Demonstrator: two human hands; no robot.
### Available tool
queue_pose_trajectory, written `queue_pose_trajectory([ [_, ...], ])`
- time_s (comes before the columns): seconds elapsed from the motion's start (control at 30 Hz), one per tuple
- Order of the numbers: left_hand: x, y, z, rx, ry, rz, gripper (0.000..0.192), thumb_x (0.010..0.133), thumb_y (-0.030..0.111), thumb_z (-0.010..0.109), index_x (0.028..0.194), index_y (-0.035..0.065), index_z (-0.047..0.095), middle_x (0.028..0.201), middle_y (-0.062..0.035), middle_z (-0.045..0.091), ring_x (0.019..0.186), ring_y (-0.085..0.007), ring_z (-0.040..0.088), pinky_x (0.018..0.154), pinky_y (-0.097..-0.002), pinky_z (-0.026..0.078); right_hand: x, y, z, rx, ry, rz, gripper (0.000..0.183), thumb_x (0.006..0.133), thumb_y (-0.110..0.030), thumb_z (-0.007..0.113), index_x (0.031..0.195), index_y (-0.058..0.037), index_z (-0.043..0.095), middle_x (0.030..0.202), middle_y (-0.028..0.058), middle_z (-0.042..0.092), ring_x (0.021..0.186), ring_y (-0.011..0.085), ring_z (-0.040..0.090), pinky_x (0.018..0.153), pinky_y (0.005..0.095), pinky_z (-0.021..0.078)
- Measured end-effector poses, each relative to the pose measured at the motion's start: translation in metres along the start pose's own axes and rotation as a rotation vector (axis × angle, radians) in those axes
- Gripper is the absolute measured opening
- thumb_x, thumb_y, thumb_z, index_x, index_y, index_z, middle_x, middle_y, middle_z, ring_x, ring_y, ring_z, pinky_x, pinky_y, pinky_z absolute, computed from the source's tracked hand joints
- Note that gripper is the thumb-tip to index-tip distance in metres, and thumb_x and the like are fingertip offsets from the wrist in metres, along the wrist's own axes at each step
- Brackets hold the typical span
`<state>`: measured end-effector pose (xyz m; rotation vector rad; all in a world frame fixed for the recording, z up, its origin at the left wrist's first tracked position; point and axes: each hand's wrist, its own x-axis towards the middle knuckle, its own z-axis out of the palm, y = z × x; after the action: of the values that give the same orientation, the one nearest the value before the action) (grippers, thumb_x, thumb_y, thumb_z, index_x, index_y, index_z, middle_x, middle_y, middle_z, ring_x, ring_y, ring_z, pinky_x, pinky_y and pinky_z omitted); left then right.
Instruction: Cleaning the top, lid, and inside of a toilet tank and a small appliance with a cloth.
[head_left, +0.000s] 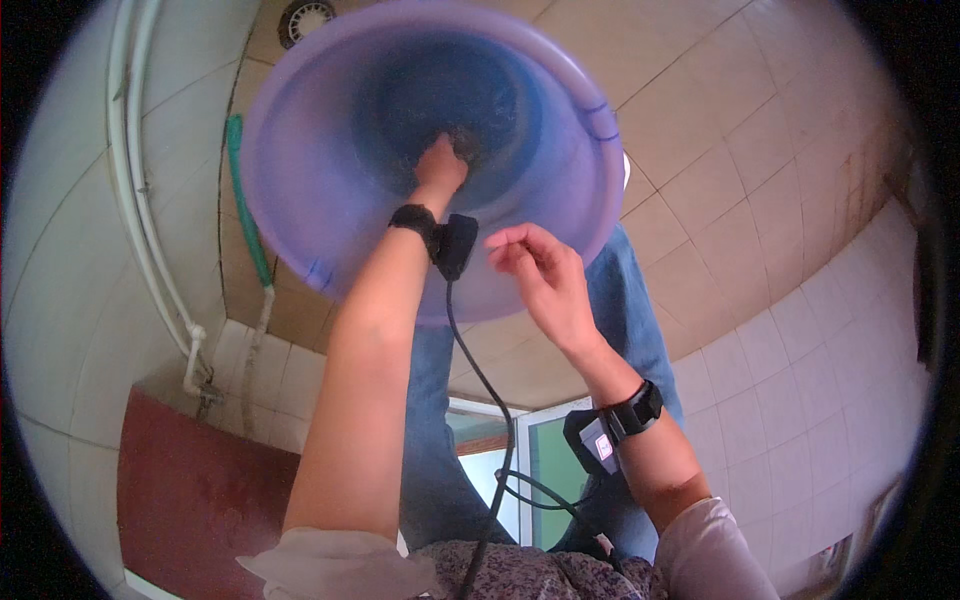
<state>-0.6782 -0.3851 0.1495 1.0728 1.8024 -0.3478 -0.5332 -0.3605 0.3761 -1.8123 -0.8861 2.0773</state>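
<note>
A large purple plastic tub (285, 172) stands on the floor before me, its bottom blue and dim, perhaps under water. My left hand (442, 163) reaches deep inside, fingers curled near a small dark patch at the bottom; whether it grips anything is not clear. Over the near side of the tub hovers my right hand (541, 281), fingers bent and apart, holding nothing. A black strap with a black device (456, 246) is around my left wrist, and a cable runs down from it. Another black strap (634, 411) with a device circles my right forearm.
A green hose end (249, 210) on a pale hose lies left of the tub. Beyond the rim is a round floor drain (306, 22). White pipes (135, 150) with a tap run along the left tiled wall. A dark red surface (195, 480) is at lower left.
</note>
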Motion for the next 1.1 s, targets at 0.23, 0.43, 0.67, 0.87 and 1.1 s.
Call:
queue_pose_trajectory([
  [0.23,-0.087,0.043,-0.044,-0.384,0.15,0.042,0.043,0.073,0.025,0.057,0.108,0.0,0.051,0.101,-0.0217,0.057,0.097,-0.0356,0.054,0.081,-0.0378,0.043,0.007,0.023,-0.012,-0.034,0.118,-0.083,0.016,0.083,-0.006,0.047,0.091,-0.0012,0.06,0.075,0.0051,0.059,0.069,0.0104,0.055,0.063,0.024,0.0452],
  [0.43,-0.179,0.05,-0.081,-0.722,0.355,0.204,0.024,0.083,0.019,0.052,0.079,-0.0044,0.054,0.075,-0.0124,0.055,0.07,-0.0278,0.051,0.065,-0.0358,0.038,0.011,0.016,0.001,-0.134,0.206,-0.25,0.028,0.084,-0.009,0.047,0.111,-0.0066,0.052,0.103,0.0119,0.052,0.091,0.0187,0.053,0.076,0.0267,0.0429],
  [0.67,-0.211,0.087,-0.102,-1.025,0.291,0.383,0.016,0.085,0.008,0.043,0.073,-0.0013,0.047,0.083,-0.0055,0.054,0.086,-0.015,0.051,0.08,-0.0266,0.038,0.014,0.017,-0.007,0.255,-0.054,-0.002,0.035,0.091,-0.025,0.04,0.119,-0.0037,0.047,0.114,0.0109,0.05,0.105,0.0156,0.046,0.093,0.0273,0.0329],
  [0.87,-0.193,0.072,-0.088,-1.006,0.275,0.403,0.034,0.079,0.009,0.054,0.112,0.0022,0.045,0.107,-0.0129,0.048,0.102,-0.0187,0.045,0.086,-0.0302,0.038,0.011,0.018,-0.005,0.049,0.107,0.005,0.024,0.088,-0.023,0.046,0.097,-0.0025,0.053,0.079,0.01,0.059,0.07,0.0139,0.054,0.064,0.0273,0.044],
  [1.1,-0.181,0.04,-0.104,-1.22,-0.441,0.152,0.065,0.075,0.022,0.065,0.129,0.001,0.034,0.11,-0.0065,0.048,0.1,-0.0134,0.047,0.086,-0.0278,0.039,0.006,0.005,-0.003,-0.159,-0.025,-0.192,0.02,0.086,-0.02,0.049,0.088,-0.0006,0.051,0.071,0.0158,0.052,0.061,0.0252,0.051,0.059,0.033,0.0418],
])
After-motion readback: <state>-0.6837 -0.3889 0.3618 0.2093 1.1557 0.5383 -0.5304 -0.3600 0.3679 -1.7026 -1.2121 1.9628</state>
